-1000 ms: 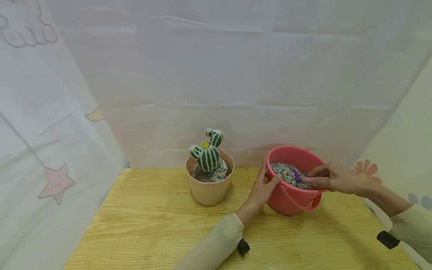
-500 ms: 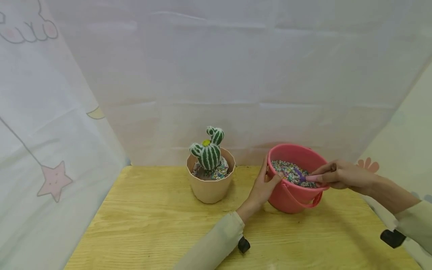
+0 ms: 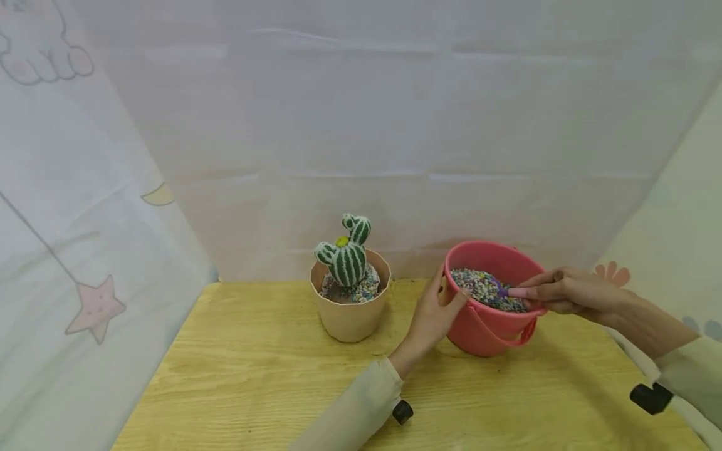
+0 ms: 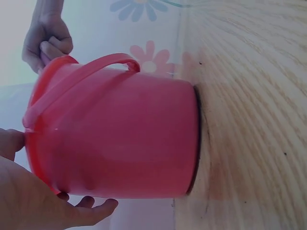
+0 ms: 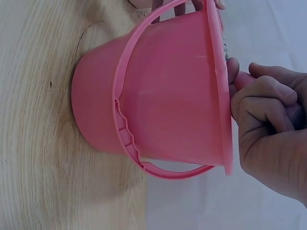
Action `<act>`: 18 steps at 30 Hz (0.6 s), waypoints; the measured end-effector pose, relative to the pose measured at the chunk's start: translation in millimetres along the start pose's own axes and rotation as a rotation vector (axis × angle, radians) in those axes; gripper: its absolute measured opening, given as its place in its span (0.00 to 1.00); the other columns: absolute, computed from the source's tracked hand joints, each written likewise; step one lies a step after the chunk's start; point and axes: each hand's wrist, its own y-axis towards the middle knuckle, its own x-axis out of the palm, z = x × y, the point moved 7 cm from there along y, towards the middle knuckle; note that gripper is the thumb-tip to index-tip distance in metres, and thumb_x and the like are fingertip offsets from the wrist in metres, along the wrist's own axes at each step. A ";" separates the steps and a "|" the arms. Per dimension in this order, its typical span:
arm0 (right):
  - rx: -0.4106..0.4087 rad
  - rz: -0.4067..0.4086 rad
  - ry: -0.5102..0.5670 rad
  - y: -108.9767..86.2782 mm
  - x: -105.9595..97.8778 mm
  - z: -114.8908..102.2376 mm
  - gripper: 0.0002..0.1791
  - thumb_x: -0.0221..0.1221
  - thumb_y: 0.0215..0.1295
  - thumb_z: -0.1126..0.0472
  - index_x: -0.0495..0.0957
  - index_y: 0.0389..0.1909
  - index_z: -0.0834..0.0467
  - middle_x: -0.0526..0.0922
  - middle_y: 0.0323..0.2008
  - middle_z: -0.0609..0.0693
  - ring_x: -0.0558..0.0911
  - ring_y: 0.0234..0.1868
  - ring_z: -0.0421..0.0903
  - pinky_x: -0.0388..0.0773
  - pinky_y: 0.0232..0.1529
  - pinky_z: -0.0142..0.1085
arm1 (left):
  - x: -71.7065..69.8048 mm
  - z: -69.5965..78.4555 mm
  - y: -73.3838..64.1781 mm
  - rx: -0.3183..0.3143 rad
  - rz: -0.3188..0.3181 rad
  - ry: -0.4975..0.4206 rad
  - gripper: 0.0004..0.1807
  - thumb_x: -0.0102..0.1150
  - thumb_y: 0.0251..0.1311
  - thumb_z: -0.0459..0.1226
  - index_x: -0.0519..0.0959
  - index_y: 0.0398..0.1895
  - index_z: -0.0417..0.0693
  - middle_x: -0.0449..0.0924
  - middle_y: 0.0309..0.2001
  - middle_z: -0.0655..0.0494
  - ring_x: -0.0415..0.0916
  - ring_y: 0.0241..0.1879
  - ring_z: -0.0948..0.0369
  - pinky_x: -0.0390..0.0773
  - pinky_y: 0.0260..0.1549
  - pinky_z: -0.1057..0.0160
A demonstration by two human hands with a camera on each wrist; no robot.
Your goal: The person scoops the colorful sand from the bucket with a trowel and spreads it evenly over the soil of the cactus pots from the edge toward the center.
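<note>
A pink bucket (image 3: 479, 335) stands on the wooden table, part-filled with small multicoloured pebbles (image 3: 478, 285). My left hand (image 3: 430, 318) grips its left side, thumb at the rim and fingers spread along the outer wall, as the left wrist view (image 4: 33, 196) also shows. Over the right rim, my right hand (image 3: 583, 294) holds a small shovel (image 3: 517, 292) by its pink handle. The shovel's purple end sits among the pebbles, its tip buried. In the right wrist view, curled fingers (image 5: 264, 103) wrap the handle right beside the rim.
Left of the bucket stands a beige pot (image 3: 351, 322) with a knitted green-and-white cactus (image 3: 347, 264) and pebbles. The bucket's handle (image 5: 125, 136) hangs down its near side. A white cloth backdrop (image 3: 338, 125) rises behind the wooden table (image 3: 254, 369).
My right hand has shifted slightly to the right with the shovel, whose purple end has moved through the pebbles. The left hand keeps its grip on the bucket.
</note>
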 end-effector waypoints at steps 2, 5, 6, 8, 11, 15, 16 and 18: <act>0.000 0.009 0.018 -1.5 0.6 -0.7 0.25 0.49 0.80 0.65 0.65 0.67 0.79 0.80 0.58 0.62 0.76 0.21 0.36 0.62 0.23 0.29 | -2.5 6.8 -0.9 0.017 0.005 -0.001 0.41 0.60 0.70 0.50 0.54 0.82 0.60 0.60 0.76 0.57 0.61 0.72 0.54 0.66 0.65 0.44; 0.004 0.024 0.030 -3.3 2.1 0.3 0.24 0.50 0.79 0.65 0.66 0.67 0.77 0.85 0.52 0.61 0.55 0.16 0.36 0.52 0.22 0.34 | -6.1 12.8 -3.4 0.029 0.006 0.005 0.38 0.59 0.71 0.46 0.58 0.81 0.56 0.64 0.74 0.53 0.66 0.68 0.52 0.70 0.61 0.43; 0.004 0.029 0.029 -3.9 2.7 0.6 0.24 0.50 0.79 0.65 0.67 0.67 0.77 0.86 0.47 0.60 0.53 0.16 0.37 0.51 0.23 0.35 | -7.5 14.6 -4.6 0.027 0.004 0.011 0.37 0.59 0.71 0.45 0.59 0.81 0.56 0.65 0.73 0.53 0.68 0.66 0.51 0.71 0.60 0.43; 0.004 0.042 0.021 -5.4 3.3 1.0 0.23 0.51 0.79 0.65 0.68 0.67 0.76 0.87 0.44 0.58 0.52 0.17 0.38 0.51 0.22 0.34 | -9.5 16.0 -6.4 0.020 0.005 0.032 0.35 0.58 0.71 0.45 0.62 0.79 0.57 0.67 0.72 0.54 0.70 0.63 0.50 0.73 0.58 0.43; 0.002 0.057 0.023 -7.9 4.3 0.7 0.23 0.51 0.79 0.64 0.69 0.67 0.75 0.86 0.48 0.59 0.53 0.18 0.37 0.51 0.22 0.33 | -12.6 18.0 -8.9 0.003 -0.002 0.052 0.33 0.58 0.71 0.43 0.64 0.78 0.59 0.69 0.71 0.57 0.71 0.62 0.50 0.74 0.58 0.46; -0.006 0.066 0.044 -10.5 4.8 0.3 0.23 0.50 0.80 0.65 0.68 0.67 0.77 0.82 0.56 0.60 0.53 0.18 0.38 0.50 0.22 0.33 | -18.2 20.7 -12.5 -0.002 -0.002 0.063 0.32 0.57 0.70 0.40 0.66 0.77 0.54 0.72 0.68 0.54 0.73 0.61 0.48 0.74 0.58 0.48; -0.008 0.066 0.050 -11.0 4.7 0.2 0.23 0.50 0.80 0.65 0.67 0.67 0.77 0.82 0.57 0.60 0.52 0.18 0.39 0.50 0.22 0.33 | -20.1 22.0 -13.7 -0.004 -0.003 0.065 0.31 0.57 0.70 0.39 0.67 0.77 0.52 0.72 0.68 0.52 0.74 0.61 0.47 0.75 0.57 0.48; -0.010 0.070 0.054 -12.1 4.2 -0.2 0.23 0.50 0.80 0.65 0.67 0.67 0.77 0.82 0.56 0.60 0.52 0.18 0.39 0.50 0.21 0.33 | -23.8 24.6 -16.2 -0.006 -0.008 0.084 0.31 0.57 0.70 0.39 0.68 0.76 0.50 0.73 0.67 0.51 0.75 0.60 0.47 0.76 0.55 0.47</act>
